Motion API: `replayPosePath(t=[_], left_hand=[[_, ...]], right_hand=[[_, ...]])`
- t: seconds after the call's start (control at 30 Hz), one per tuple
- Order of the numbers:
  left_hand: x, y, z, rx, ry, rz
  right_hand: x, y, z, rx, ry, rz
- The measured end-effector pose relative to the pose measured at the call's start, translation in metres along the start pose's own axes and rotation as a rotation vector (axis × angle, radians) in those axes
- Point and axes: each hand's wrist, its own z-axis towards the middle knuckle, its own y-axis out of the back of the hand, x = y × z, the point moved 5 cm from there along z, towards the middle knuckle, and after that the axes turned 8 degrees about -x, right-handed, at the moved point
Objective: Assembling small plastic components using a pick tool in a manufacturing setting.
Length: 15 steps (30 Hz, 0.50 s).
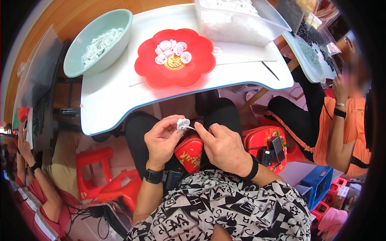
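Black-and-white patterned shirt cloth [225, 201] lies nearest, and beyond it both hands meet over the lap, on the wearer's side of the red flower-shaped tray [152, 74]. The left hand [161, 140] pinches a white round piece [183, 123] between thumb and fingers; the right hand [226, 146] brings its index fingertip to a thin pale stem [190, 127] at that piece's edge, its thumb hidden, so whether it grips the stem or only presses it I cannot tell. The step in hand looks like close fingertip work on this single piece, and the next move seems to call for a steady left pinch and a small, careful push or pull from the right. The piece is small, disc-like and glossy, with openings or recesses in its face, though fine detail is lost. Similar white pieces [171, 50] sit clustered in the tray, and another [217, 52] lies just right of it.
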Motion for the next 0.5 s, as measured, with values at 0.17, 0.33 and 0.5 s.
replayPosePath(t=[0.17,0.33,0.5], left_hand=[[-0.005,-0.0076,-0.0049,0.037,0.02,0.005],[-0.0026,-0.0086,-0.0055,0.059,0.011,0.025],[0.0002,-0.0077,-0.0062,0.06,0.006,0.028]], right_hand=[[0.004,0.0073,0.0002,-0.016,0.075,-0.121],[0.0059,0.0079,-0.0018,-0.011,0.105,-0.151],[0.0061,0.0072,-0.001,0.016,0.109,-0.157]])
